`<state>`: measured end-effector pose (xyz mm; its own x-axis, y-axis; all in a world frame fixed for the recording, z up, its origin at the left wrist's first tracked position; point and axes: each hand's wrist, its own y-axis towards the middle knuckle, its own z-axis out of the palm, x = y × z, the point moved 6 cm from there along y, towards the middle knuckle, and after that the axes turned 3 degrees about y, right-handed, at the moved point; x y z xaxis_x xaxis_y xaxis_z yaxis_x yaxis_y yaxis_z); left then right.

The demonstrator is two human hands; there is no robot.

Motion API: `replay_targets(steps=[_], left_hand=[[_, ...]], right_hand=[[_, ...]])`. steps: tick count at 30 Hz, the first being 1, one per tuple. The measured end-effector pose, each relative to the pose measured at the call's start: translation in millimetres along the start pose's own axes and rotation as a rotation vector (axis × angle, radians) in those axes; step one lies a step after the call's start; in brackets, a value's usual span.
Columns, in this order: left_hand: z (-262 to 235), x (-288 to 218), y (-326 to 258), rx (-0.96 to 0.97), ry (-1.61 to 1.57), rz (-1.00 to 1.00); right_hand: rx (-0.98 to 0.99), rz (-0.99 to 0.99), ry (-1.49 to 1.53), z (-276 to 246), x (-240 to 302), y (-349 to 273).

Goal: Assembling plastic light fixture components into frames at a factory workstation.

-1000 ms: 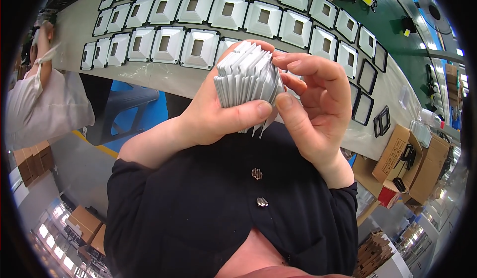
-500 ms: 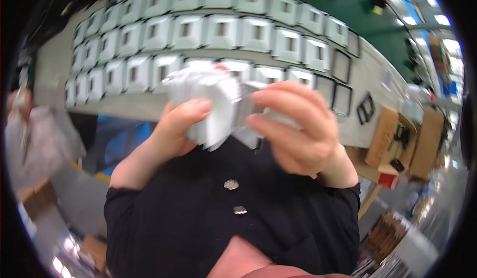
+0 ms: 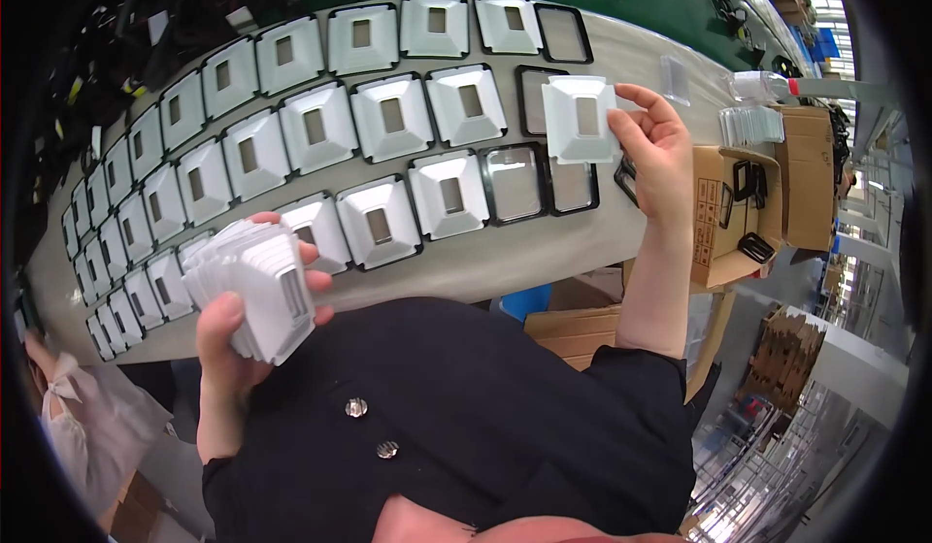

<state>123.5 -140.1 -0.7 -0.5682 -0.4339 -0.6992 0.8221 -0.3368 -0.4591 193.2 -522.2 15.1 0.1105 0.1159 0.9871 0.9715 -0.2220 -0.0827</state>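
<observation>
My left hand (image 3: 225, 329) is wrapped round a stack of white plastic frames (image 3: 257, 286), held close to my body over the near table edge. Out to the right, my right hand (image 3: 652, 140) pinches a single white plastic frame (image 3: 565, 116) by its right edge. That piece has sloped sides and a rectangular opening in the middle. It hovers over the bare black frames at the right end of the rows, partly covering one black frame (image 3: 524, 97). Whether it touches them I cannot tell. Another bare black frame (image 3: 515, 221) lies left of it in the near row.
Three rows of black frames with white inserts (image 3: 391, 114) cover the table (image 3: 466, 271). At the right stand a cardboard box (image 3: 709, 237) holding black frames, a stack of white pieces (image 3: 752, 126) and a clear bottle (image 3: 759, 87). Another person's arm (image 3: 41, 357) shows at far left.
My right hand has moved away from the stack to the right, carrying one white frame. The left hand still holds the stack, and the view has turned toward the right end of the table.
</observation>
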Motion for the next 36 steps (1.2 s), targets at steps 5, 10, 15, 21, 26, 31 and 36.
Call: replay_targets(steps=[5,10,15,21,26,31,36], left_hand=[[3.7,-1.5,16.0,-0.012,0.006,-0.028],[-0.4,-2.3,23.4,-0.064,0.008,-0.035],[7.3,-4.4,25.0,0.039,0.025,0.003],[40.0,-5.5,18.3,0.378,0.323,0.054],[42.3,-1.9,3.8,0.407,0.268,0.037],[31.6,2.8,-11.0,0.434,0.273,-0.061],[46.2,-3.8,1.8,0.787,0.670,0.065]], right_hand=[[-0.012,0.047,-0.072,-10.0,-22.8,18.2],[-0.009,0.034,-0.046,-13.6,-28.4,26.5],[0.029,-0.031,0.091,-9.0,3.0,9.6],[0.309,0.051,0.485,95.1,8.9,-44.5],[0.515,0.261,0.714,157.9,2.8,-87.7],[0.579,-0.129,0.096,136.3,27.1,-83.5],[0.767,-0.276,-0.150,135.1,49.7,-70.9]])
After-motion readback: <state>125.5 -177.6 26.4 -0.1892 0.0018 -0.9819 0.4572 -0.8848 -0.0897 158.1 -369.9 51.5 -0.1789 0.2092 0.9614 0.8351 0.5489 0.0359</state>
